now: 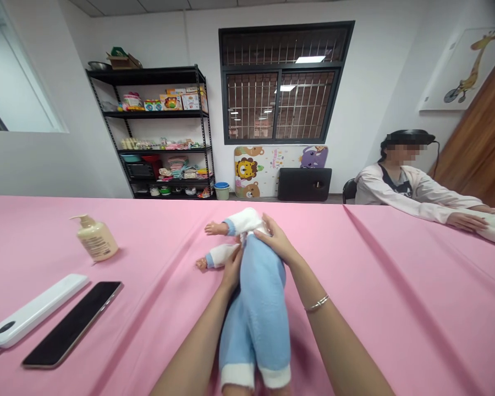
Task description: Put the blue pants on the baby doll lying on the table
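A baby doll (pixel 264 280) in light blue trousers with white cuffs and a white top with blue cuffs lies on its side on the pink table cover. Its legs point towards me, and both its arms stretch out to the left. At its waist my left hand (pixel 231 268) grips the near side, the fingers partly hidden under the doll. My right hand (pixel 277 241) wraps over the other side, its thumb on the trouser waistband and its fingers on the top. The doll's head is hidden from view.
On the pink cover (pixel 157 341) to the left are a cream pump bottle (pixel 97 240), a white handheld device (pixel 39 311) with a cable, and a black phone (pixel 74 324). Another person (pixel 412 181) sits at the far right, hands on a white object. Behind stands a stocked shelf (pixel 157 113).
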{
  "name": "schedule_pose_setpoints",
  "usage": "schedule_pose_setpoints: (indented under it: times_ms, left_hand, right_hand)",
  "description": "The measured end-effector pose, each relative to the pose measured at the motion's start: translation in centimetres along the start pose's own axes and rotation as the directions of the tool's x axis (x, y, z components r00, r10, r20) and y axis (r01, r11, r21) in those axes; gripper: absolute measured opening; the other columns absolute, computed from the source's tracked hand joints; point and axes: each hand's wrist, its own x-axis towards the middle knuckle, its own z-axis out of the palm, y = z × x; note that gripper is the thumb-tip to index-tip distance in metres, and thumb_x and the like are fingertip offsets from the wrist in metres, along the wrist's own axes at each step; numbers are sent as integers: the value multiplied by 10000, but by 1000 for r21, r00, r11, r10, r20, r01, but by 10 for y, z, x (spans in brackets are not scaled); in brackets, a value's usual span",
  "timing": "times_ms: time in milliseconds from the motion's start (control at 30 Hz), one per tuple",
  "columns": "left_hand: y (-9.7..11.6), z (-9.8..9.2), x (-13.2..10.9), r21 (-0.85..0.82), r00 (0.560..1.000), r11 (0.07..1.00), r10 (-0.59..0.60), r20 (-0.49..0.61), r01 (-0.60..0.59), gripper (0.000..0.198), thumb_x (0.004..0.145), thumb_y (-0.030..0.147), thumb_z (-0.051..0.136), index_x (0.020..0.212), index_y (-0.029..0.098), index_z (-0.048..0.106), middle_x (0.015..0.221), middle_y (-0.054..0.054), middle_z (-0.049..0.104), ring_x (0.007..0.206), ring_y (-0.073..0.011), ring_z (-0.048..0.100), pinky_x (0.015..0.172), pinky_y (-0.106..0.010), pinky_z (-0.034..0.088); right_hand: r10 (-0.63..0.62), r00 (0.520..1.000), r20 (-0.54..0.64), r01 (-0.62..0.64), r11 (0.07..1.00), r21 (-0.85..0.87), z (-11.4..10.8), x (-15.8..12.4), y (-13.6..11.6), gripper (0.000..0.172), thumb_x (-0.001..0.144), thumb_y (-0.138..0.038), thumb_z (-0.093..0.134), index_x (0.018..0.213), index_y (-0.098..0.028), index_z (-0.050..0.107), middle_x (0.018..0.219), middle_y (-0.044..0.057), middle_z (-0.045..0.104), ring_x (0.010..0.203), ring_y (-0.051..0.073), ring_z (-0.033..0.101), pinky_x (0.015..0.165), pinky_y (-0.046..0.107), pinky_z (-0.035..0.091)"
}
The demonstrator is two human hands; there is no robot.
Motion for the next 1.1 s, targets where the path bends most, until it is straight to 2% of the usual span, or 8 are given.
schedule_pose_setpoints:
  times_ms: [167,300,400,467,600,800,933,1100]
  left_hand:
    - [-7,-3,7,260,979,945,186,78,-200,344,868,316,393,1119,193,593,1209,-44,538,1151,-212,448,1032,-363,314]
    - [-13,-27,12,658,971,715,198,134,-237,550,656,89,489,1183,243,530,1209,-19,531,1199,-259,363,1039,-420,249]
    - [-16,-48,17,786,969,572,204,141,-235,510,663,77,478,1125,280,543,1162,-8,553,1175,-268,371,1039,-456,182]
    - [-19,-60,22,808,978,569,208,37,-151,387,712,109,469,1063,251,551,1077,-33,586,1072,-252,454,980,-425,259]
    - [-27,-80,30,795,939,605,249,-237,41,267,715,107,454,954,203,525,978,-58,599,967,-248,495,845,-366,341]
    - [-43,-83,28,806,898,590,322,-298,56,186,653,47,458,740,189,542,1070,-46,576,1067,-245,448,897,-373,314]
    - [-46,-78,27,857,928,515,324,-185,-9,203,701,41,429,766,186,555,1103,-62,558,1112,-258,414,964,-426,273]
    - [-51,-95,25,876,975,461,219,39,-139,336,720,6,358,912,198,555,1249,-55,472,1222,-274,314,1015,-519,207]
  right_hand:
    - [-207,974,-96,180,955,-235,-33,2,9,987,602,-388,719,1403,-183,180,1387,111,282,1278,245,283,1057,409,284]
    - [-224,963,-152,135,883,-449,-47,3,29,827,598,-297,690,1339,-205,333,1258,86,458,1159,262,422,1012,443,316]
    - [-132,954,-270,25,931,-365,-50,2,54,636,592,-283,650,1193,-165,477,1168,89,527,1073,252,494,954,397,390]
    - [20,883,-470,-130,971,-203,-52,1,74,616,584,-309,651,1156,-149,487,1092,95,566,993,246,544,892,369,442]
    - [258,647,-718,-309,949,63,-63,-6,112,733,617,-415,619,1238,-98,391,1146,139,524,1012,246,543,852,342,478]
    - [192,572,-798,-360,932,-33,-71,-20,139,787,556,-413,666,1219,-77,407,1238,149,458,1151,270,437,1007,360,345]
    - [129,520,-844,-534,821,-204,-72,-24,138,723,586,-385,641,1202,-79,419,1163,167,504,1089,309,458,983,411,323]
    - [164,524,-836,-604,763,-229,-75,-34,132,681,579,-363,631,1162,-54,461,1141,220,476,1105,358,398,972,462,277]
